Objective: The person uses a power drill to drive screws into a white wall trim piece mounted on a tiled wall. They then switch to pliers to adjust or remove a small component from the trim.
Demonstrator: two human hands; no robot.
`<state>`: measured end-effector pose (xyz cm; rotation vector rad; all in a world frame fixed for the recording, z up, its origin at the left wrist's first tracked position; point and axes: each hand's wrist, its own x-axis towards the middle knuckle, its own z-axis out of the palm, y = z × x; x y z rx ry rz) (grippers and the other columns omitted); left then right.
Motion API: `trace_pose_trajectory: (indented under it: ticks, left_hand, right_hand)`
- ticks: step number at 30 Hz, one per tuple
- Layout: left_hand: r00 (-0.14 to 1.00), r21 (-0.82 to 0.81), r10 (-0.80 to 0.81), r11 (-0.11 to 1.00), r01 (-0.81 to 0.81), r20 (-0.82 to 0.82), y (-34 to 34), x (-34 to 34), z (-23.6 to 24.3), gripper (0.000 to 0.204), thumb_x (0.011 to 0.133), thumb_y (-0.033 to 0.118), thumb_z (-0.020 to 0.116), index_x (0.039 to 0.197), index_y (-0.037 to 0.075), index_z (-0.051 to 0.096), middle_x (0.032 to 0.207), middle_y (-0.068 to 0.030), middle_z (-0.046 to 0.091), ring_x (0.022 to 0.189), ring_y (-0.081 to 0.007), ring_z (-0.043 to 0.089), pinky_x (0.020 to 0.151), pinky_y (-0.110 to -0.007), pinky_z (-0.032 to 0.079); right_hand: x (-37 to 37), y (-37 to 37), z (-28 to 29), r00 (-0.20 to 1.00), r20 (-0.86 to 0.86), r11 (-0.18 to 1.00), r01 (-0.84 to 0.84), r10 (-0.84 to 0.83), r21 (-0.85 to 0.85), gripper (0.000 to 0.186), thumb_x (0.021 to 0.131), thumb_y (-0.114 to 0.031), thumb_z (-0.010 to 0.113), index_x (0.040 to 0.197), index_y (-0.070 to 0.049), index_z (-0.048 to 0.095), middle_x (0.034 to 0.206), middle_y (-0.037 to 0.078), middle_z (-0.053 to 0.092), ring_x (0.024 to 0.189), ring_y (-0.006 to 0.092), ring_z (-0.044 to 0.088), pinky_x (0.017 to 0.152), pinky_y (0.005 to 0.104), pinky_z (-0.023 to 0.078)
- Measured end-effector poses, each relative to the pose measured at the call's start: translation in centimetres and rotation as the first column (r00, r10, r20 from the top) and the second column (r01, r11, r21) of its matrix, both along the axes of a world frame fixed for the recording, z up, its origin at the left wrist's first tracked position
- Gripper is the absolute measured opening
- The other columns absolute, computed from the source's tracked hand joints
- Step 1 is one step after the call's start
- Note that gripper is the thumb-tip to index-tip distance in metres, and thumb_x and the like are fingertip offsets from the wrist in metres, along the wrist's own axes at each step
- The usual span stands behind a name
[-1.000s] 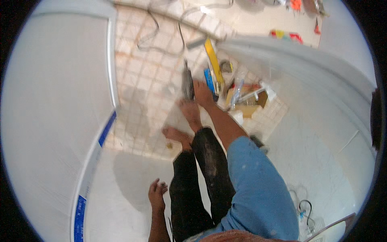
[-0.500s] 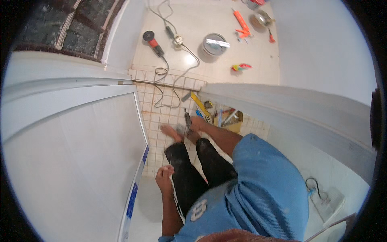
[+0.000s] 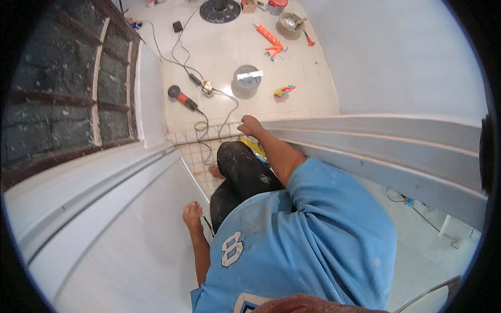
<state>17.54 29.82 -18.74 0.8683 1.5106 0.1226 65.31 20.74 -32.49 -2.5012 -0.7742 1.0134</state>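
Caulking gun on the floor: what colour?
The caulking gun is orange, seen best in the head view.

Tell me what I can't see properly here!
All in the head view:
Yellow bar: partly hidden by the black trousers.
Only one foot shows; trousers hide the other.
Round black base: cut off by the top edge.
Anything in the right hand: hidden by the hand itself.
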Motion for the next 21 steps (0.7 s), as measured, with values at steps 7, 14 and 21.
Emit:
trace_pose_trajectory:
  ticks: [7,14,21]
  left_hand:
    - [0.961,0.003,-0.276,0.961,0.276,0.005,8.8,9.6,3.4,0.024,0.104,0.018,0.062,0.118,0.002,0.074,0.099,-0.0058,0.072,0.084,-0.015,0.068,0.073,-0.027,0.056]
    - [0.945,-0.09,-0.325,0.943,0.322,-0.025,18.1,16.5,4.2,0.028,0.105,0.021,0.061,0.12,0.001,0.074,0.101,-0.0073,0.073,0.087,-0.0167,0.069,0.076,-0.03,0.057]
    - [0.547,0.12,-0.747,0.546,0.829,-0.378,26.3,17.6,-4.3,0.042,0.104,0.036,0.054,0.118,0.003,0.076,0.108,-0.0117,0.075,0.103,-0.0251,0.07,0.086,-0.04,0.052]
  right_hand:
    - [6.3,5.5,0.2,0.805,-0.26,0.846,0.516,-0.533,-0.135,0.033,0.081,-0.02,0.071,0.085,0.013,0.073,0.082,0.028,0.074,0.067,0.0382,0.076,0.063,0.0465,0.062]
    - [20.0,6.5,-2.6,0.977,-0.163,0.982,0.11,-0.135,-0.153,0.025,0.087,-0.019,0.076,0.09,0.006,0.075,0.073,0.017,0.073,0.06,0.0303,0.074,0.058,0.0435,0.064]
    - [31.0,11.2,1.1,0.637,-0.437,0.763,0.606,-0.635,-0.225,0.022,0.091,-0.018,0.076,0.096,0.002,0.071,0.081,0.016,0.069,0.074,0.0311,0.074,0.065,0.0492,0.064]
